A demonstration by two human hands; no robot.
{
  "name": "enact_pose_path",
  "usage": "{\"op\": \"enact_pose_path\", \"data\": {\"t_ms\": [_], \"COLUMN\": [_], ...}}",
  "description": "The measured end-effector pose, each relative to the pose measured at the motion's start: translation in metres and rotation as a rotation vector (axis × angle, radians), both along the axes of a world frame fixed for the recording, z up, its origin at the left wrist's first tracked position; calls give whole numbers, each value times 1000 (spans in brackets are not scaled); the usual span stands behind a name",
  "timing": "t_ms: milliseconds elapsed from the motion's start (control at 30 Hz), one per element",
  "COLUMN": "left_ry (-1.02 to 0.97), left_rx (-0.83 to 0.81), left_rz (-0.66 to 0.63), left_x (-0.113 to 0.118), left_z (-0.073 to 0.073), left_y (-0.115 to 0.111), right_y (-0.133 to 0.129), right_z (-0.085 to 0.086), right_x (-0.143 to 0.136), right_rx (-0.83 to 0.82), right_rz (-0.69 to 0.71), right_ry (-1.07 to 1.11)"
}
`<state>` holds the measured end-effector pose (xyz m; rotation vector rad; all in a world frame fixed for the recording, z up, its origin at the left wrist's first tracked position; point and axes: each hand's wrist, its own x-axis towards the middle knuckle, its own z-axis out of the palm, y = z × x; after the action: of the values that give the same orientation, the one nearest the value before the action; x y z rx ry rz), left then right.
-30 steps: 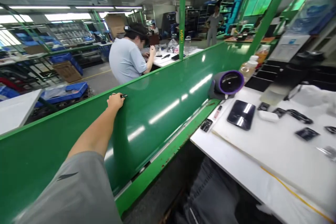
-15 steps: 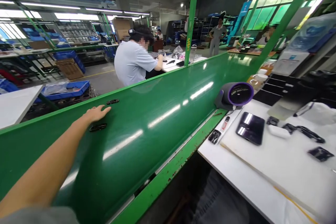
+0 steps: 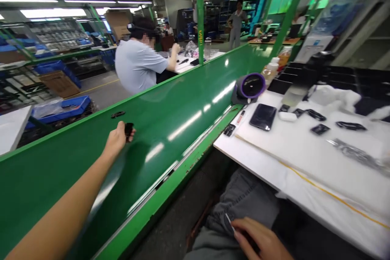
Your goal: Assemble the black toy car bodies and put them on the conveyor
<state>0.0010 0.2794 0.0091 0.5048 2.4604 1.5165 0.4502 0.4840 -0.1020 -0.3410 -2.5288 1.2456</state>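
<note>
Over the green conveyor belt (image 3: pixel 170 105), my left hand (image 3: pixel 117 140) is closed around a small shiny black part (image 3: pixel 129 129); its exact kind is hidden by the fingers. A similar oblong black part (image 3: pixel 118 114) lies on the belt just beyond, near the far rail. My right hand (image 3: pixel 258 237) is low in the view, above my lap, with thumb and fingers pinching a thin, light-coloured stick-like tool (image 3: pixel 229 223). Only the tool's tip end shows, so its kind is unclear.
The white table (image 3: pixel 274 158) at right holds a dark tablet-like device (image 3: pixel 263 116), a white case (image 3: pixel 287 116), several black parts and a clear plastic bag (image 3: pixel 355 152). A purple-rimmed fan (image 3: pixel 252 85) stands by the belt. A co-worker (image 3: pixel 137 61) sits across the belt.
My left hand has gone from open over the belt to closed on a black part and lifted it. My right hand with the thin tool has come into view. The view has shifted right and down.
</note>
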Motion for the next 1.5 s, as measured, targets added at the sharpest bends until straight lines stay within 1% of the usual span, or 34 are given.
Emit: {"op": "enact_pose_path", "data": {"t_ms": [33, 100, 167, 200, 233, 300, 367, 433, 500, 533, 567, 600, 633, 667, 700, 767, 800, 833, 867, 900, 933, 1000, 1033, 1067, 1100, 1133, 1167, 1200, 1233, 1333, 1367, 1400, 1467, 1500], "left_ry": [-92, -316, -530, -617, -689, -806, -910, -939, -830, -762, -714, -688, -668, -637, -558, -346, -279, -273, -331, -385, -463, -597, -655, -696, -736, -765, -780, -783, -769, -641, -587, -525, -397, -340], "left_rx": [67, 149, 187, 213, 249, 310, 280, 197, 151, 135, 111, 83, 70, 84, 164, 467, 615, 703, 652, 560, 399, -27, -214, -355, -446, -478, -469, -432, -379, -228, -200, -174, -131, -112], "left_rz": [-88, -344, -624, -747, -852, -1045, -1286, -1605, -1908, -2010, -2081, -2117, -2114, -2094, -2014, -1593, -1389, -1261, -1225, -1250, -1322, -1479, -1553, -1616, -1665, -1696, -1702, -1687, -1658, -1552, -1537, -1535, -1571, -1602], "left_x": [18, 64, 118, 147, 175, 228, 274, 308, 330, 335, 337, 335, 329, 319, 307, 281, 269, 262, 258, 258, 263, 280, 291, 301, 310, 318, 323, 326, 328, 328, 327, 327, 326, 326], "left_z": [1, 3, 6, 8, 9, 10, 8, 5, 4, 5, 7, 11, 16, 21, 26, 35, 37, 37, 36, 33, 29, 19, 13, 7, 2, -3, -8, -12, -15, -21, -22, -23, -26, -29], "left_y": [29, 86, 133, 151, 165, 182, 188, 190, 198, 206, 217, 231, 247, 266, 284, 318, 330, 338, 342, 340, 335, 318, 310, 304, 300, 300, 303, 308, 316, 338, 342, 345, 346, 344], "right_y": [-1, -3, -1, 2, 7, 23, 44, 65, 80, 85, 88, 91, 93, 95, 98, 103, 106, 109, 111, 113, 113, 110, 108, 105, 103, 102, 102, 104, 107, 121, 124, 126, 126, 123], "right_z": [6, 17, 30, 38, 48, 71, 97, 120, 133, 136, 136, 135, 133, 130, 126, 119, 115, 112, 108, 104, 100, 90, 85, 80, 75, 71, 67, 64, 61, 59, 59, 59, 59, 58], "right_x": [4, 9, 12, 13, 12, 9, 7, 5, 6, 6, 7, 9, 11, 13, 16, 24, 28, 32, 37, 42, 46, 57, 62, 68, 74, 79, 85, 91, 97, 113, 118, 123, 134, 139], "right_rx": [-28, -137, -368, -524, -696, -1030, -1386, -1718, -1946, -2029, -2095, -2155, -2206, -2240, -2255, -2216, -2150, -2051, -1931, -1795, -1645, -1298, -1093, -863, -623, -409, -252, -174, -171, -336, -319, -245, -35, 63], "right_rz": [-43, -152, -297, -364, -423, -486, -542, -590, -535, -492, -448, -418, -401, -397, -402, -447, -487, -537, -588, -619, -640, -669, -689, -712, -743, -785, -839, -904, -970, -1106, -1142, -1189, -1277, -1279], "right_ry": [12, 51, 172, 296, 453, 832, 1094, 1268, 1353, 1370, 1376, 1377, 1379, 1389, 1408, 1441, 1439, 1416, 1366, 1288, 1190, 960, 824, 691, 575, 490, 451, 472, 550, 815, 833, 797, 623, 522]}}
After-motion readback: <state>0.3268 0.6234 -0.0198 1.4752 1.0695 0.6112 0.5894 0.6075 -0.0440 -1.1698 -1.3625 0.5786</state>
